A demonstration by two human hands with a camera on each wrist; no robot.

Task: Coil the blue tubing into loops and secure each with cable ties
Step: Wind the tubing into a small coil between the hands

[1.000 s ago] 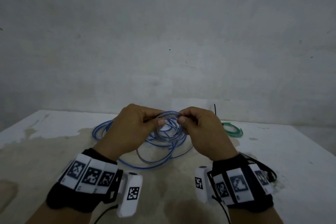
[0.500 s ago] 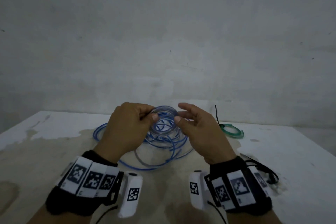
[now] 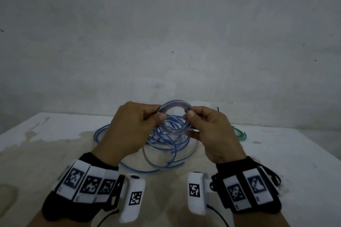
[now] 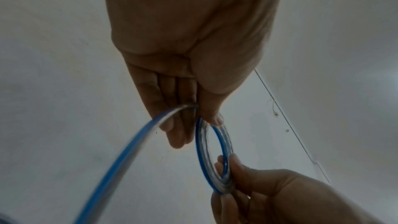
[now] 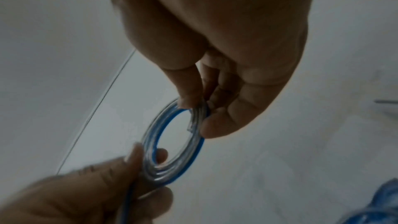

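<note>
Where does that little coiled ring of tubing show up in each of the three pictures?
Head: coiled ring at centre, between both hands.
Left wrist: lower centre, below the left hand.
Right wrist: centre-left, below the right hand.
Shared landmark: thumbs pinching opposite sides.

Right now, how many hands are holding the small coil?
2. The left hand pinches the coil at its left side, the right hand at its right. Loose tubing lies on the table below.

Stained white table (image 3: 46, 143), bare grey wall (image 3: 166, 24)
</note>
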